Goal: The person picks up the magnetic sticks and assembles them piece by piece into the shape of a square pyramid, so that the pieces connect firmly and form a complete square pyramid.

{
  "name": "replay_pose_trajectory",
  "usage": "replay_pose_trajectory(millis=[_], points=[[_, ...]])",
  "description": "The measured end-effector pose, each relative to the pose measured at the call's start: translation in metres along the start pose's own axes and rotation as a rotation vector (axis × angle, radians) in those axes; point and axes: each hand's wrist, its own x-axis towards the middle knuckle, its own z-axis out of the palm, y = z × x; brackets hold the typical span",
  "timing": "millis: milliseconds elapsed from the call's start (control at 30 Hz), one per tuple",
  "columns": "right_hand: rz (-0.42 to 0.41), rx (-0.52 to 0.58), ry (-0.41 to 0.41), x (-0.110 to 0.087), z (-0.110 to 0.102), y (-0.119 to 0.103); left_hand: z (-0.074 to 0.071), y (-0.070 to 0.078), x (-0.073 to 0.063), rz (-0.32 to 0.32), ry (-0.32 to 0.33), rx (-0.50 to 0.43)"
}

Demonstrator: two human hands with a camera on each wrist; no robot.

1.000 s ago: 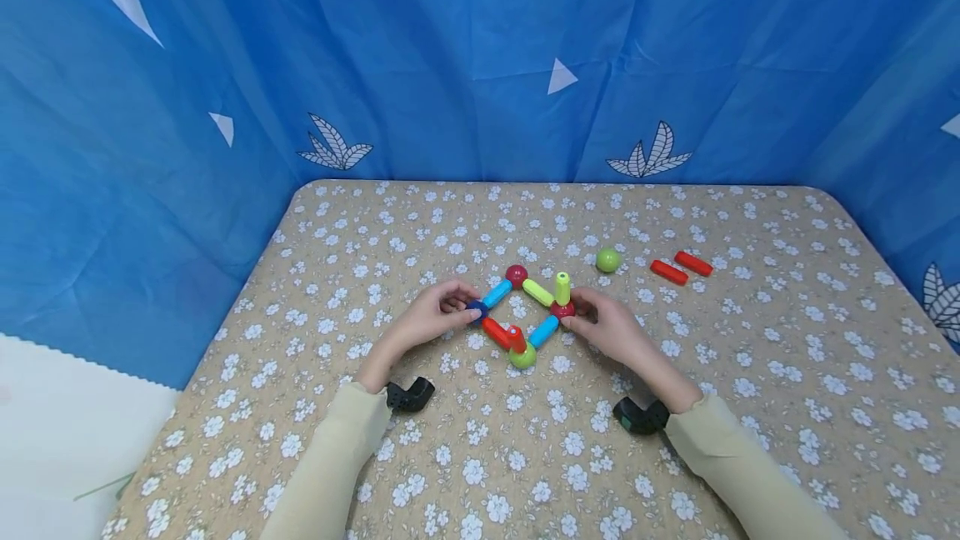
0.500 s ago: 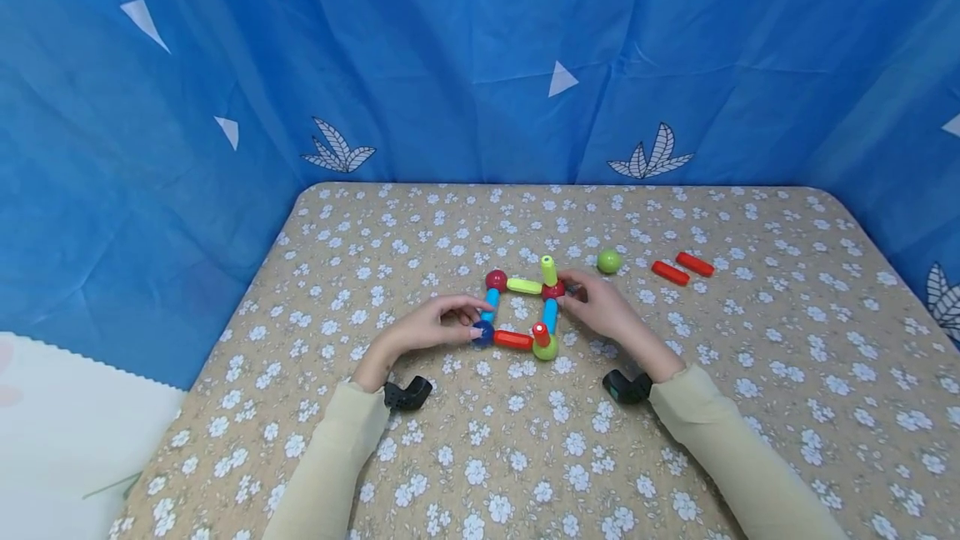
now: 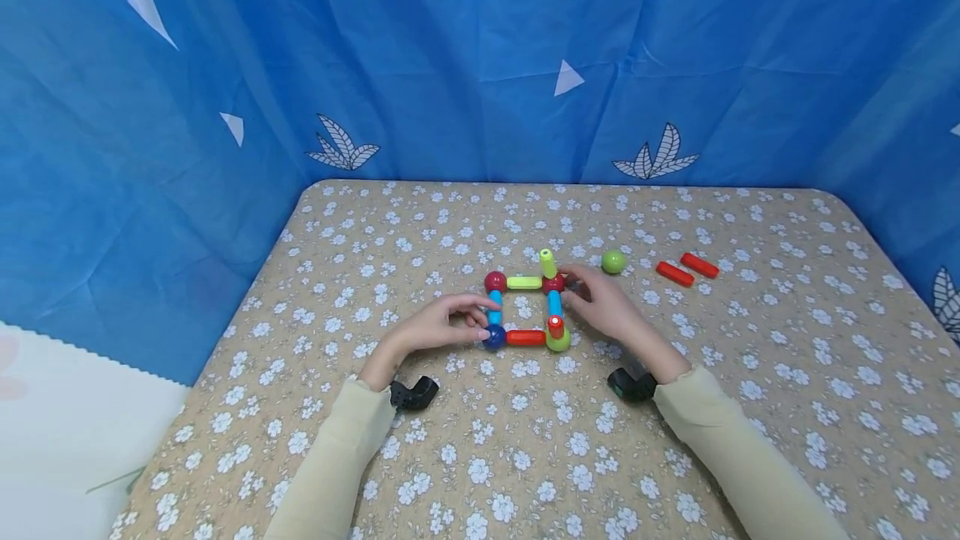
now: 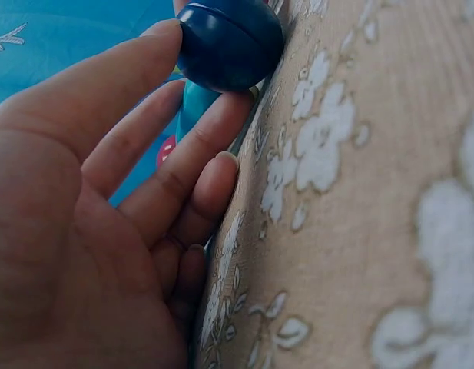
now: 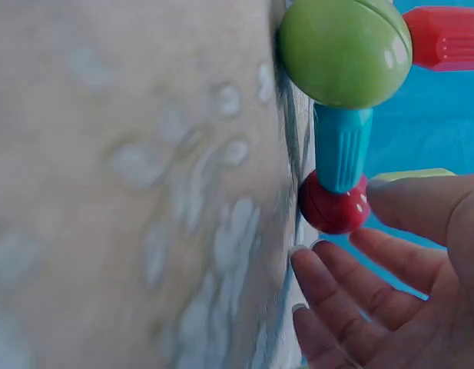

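Observation:
A square frame of rods and balls lies on the table. My left hand [image 3: 438, 327] pinches its near-left blue ball [image 3: 494, 337] between thumb and fingers. At the far-right corner, my right hand [image 3: 603, 302] holds a red ball [image 3: 552, 283], thumb against it in the right wrist view. A yellow-green rod [image 3: 547, 263] stands up from that ball. The near-right green ball [image 3: 559, 342] bears an upright red rod [image 3: 555, 326]. Another red ball [image 3: 496, 282] forms the far-left corner. Light-blue rods [image 3: 554, 304] make the sides, a red rod [image 3: 527, 337] the front, a yellow-green rod [image 3: 523, 282] the back.
A loose green ball [image 3: 613, 262] lies beyond my right hand. Farther right are two red rods [image 3: 675, 274], side by side. The flowered tablecloth [image 3: 465, 457] reaches a blue curtain [image 3: 450, 65] at the back.
The frame has turned from a diamond to a square facing me. Its green corner swung right, and the blue ball came nearer and slightly right. Both hands stayed at their balls.

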Motion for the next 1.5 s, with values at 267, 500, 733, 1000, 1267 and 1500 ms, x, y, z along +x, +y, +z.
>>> replay_pose_trajectory(millis=[267,500,733,1000,1267,1500], points=[[-0.069,-0.013,0.149,-0.019,-0.034,0.017,0.001,-0.004,0.002,-0.001,0.013,0.032],[0.172,-0.052,0.394,-0.019,-0.072,0.067,-0.001,-0.009,0.000,-0.006,0.008,0.025],[0.309,-0.145,0.176,-0.007,-0.087,0.100,-0.001,-0.009,-0.002,-0.017,0.008,0.017],[0.244,-0.156,0.046,-0.004,-0.084,0.098,0.001,-0.007,0.000,-0.016,0.006,0.019],[0.302,-0.185,0.190,-0.011,-0.085,0.104,0.001,-0.007,0.002,-0.029,-0.001,0.036],[0.373,-0.229,0.255,-0.011,-0.087,0.100,0.000,-0.006,0.002,-0.013,-0.004,0.030]])
